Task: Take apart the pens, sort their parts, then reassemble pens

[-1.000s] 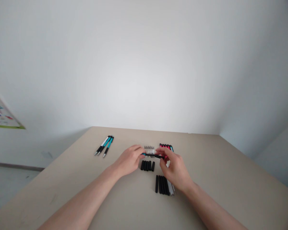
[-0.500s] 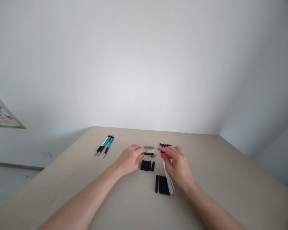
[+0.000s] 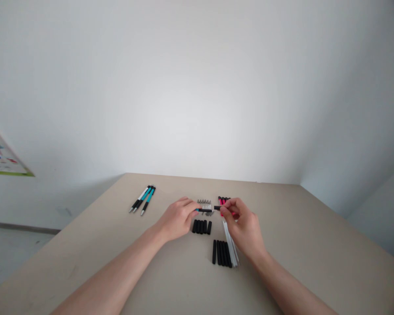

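My left hand is closed on a teal and black pen barrel, whose dark end points right. Between thumb and finger of my right hand is a short black pen grip. The grip lies almost in line with the barrel's tip, a small gap apart. Behind the barrel are small silver pen tips in a row, with clear and grey small parts in front of them. Pink and black pen parts lie partly hidden behind my right hand.
Several short black grips lie in front of my left hand. Nearer me are longer black tubes beside white refills. Three whole pens rest at the table's left. A wall rises behind the table.
My right fingers have turned and pinched in, and the black grip now shows, pointing left toward the barrel. My left hand has barely moved.
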Demonstrator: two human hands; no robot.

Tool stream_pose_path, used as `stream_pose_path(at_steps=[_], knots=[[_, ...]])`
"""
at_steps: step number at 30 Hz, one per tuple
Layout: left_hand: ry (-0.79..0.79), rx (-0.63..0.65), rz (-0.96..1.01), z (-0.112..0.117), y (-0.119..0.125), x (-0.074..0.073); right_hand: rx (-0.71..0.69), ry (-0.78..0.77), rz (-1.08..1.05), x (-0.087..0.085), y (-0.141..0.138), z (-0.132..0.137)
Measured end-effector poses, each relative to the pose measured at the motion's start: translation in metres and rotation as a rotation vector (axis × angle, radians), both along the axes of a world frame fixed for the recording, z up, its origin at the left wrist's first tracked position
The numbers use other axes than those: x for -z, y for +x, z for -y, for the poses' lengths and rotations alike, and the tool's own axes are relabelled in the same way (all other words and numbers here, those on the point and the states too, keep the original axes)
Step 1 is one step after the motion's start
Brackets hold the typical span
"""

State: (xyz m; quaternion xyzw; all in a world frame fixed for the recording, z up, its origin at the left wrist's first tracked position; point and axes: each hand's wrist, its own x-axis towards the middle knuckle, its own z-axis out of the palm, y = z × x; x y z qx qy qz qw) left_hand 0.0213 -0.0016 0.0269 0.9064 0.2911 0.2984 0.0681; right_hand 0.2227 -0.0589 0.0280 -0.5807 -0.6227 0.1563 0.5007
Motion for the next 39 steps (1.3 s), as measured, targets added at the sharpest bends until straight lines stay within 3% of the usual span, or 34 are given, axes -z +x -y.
stream_pose_path(at_steps=[5, 12, 31, 39], knots=[[0.005, -0.040, 0.020, -0.0006, 0.0000, 0.0000, 0.024, -0.036, 0.003, -0.0005, 0.0006, 0.0008], [0.005, 0.008, 0.018, 0.0012, 0.0010, -0.0014, -0.062, -0.011, 0.023, 0.0019, -0.0010, -0.0006], [-0.029, 0.065, -0.004, 0.0046, -0.0002, -0.0007, -0.173, -0.185, -0.032, 0.0046, -0.0048, -0.0024], [-0.016, 0.059, -0.032, 0.0049, -0.0004, -0.0014, -0.247, -0.145, 0.006, 0.0054, -0.0061, -0.0004]])
